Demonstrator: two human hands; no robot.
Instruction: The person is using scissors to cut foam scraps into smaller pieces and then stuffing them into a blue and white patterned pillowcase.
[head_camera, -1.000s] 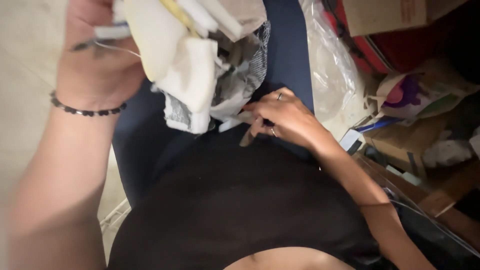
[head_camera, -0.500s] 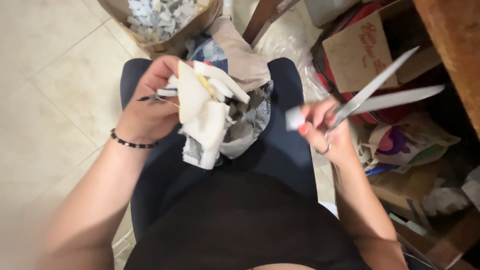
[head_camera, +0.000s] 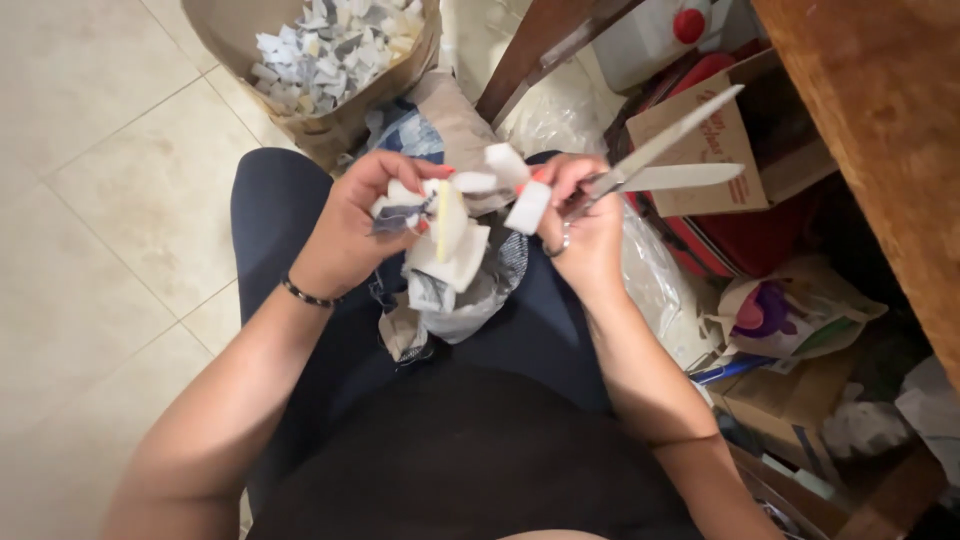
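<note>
My left hand (head_camera: 352, 225) grips a bundle of fabric scraps (head_camera: 447, 252), white, cream and grey, held above my lap. My right hand (head_camera: 583, 228) holds a pair of scissors (head_camera: 665, 165) with long silver blades spread apart and pointing up to the right. The same hand's fingers pinch a small white scrap (head_camera: 527, 207) that touches the bundle. Both hands meet over my dark-clad knees. More loose cloth (head_camera: 440, 310) hangs from the bundle onto my lap.
A brown paper bag (head_camera: 330, 60) full of cut white and grey bits stands on the tiled floor ahead. A wooden chair leg (head_camera: 535, 45), a cardboard box (head_camera: 715, 150), a red bag (head_camera: 730, 245) and clutter crowd the right, under a wooden tabletop (head_camera: 890, 140).
My right hand has lifted the scissors from my lap up to the fabric bundle. The left hand has lowered the bundle toward the middle, and my view has tilted forward onto the paper bag.
</note>
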